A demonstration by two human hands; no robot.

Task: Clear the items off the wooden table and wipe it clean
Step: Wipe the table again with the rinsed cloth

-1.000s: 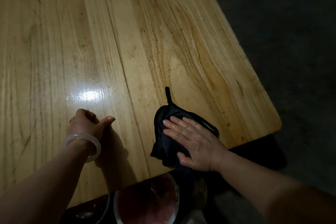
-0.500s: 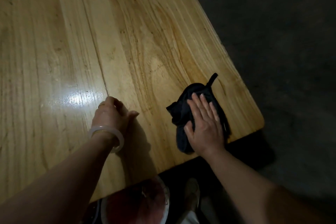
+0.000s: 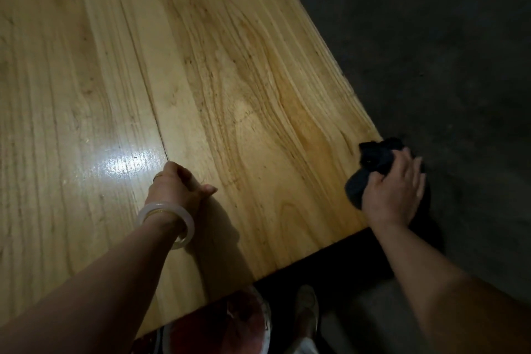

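1. Head view: the big table of pale wooden planks [image 3: 230, 81] fills most of the picture, with a bright shiny spot of light on it near the left hand.
2. The right hand [image 3: 393, 193] is at the right corner of the table, right at the edge. Its fingers are bent over the dark, crumpled cloth [image 3: 370, 170] and hold it.
3. Half a second ago this hand lay flat on the cloth, farther in on the wood. Now the hand and cloth have slid out to the corner, and part of the cloth hangs past the edge over the dark grey floor [image 3: 445, 52].
4. One second ago the cloth was even nearer the front edge of the table, under a flat hand with spread fingers.
5. The left hand [image 3: 178, 187] rests on the table near the middle of the front part. Its fingers are curled under in a loose fist and the thumb points to the right. It holds nothing.
6. This hand has stayed in almost the same spot and shape as before.
7. A thick, pale, see-through bangle [image 3: 169, 218] sits on the left wrist.
8. Below the front edge of the table there is a round red basin with a white rim [image 3: 230, 328].
9. Next to the basin a light-coloured shoe [image 3: 307, 307] stands on the floor.
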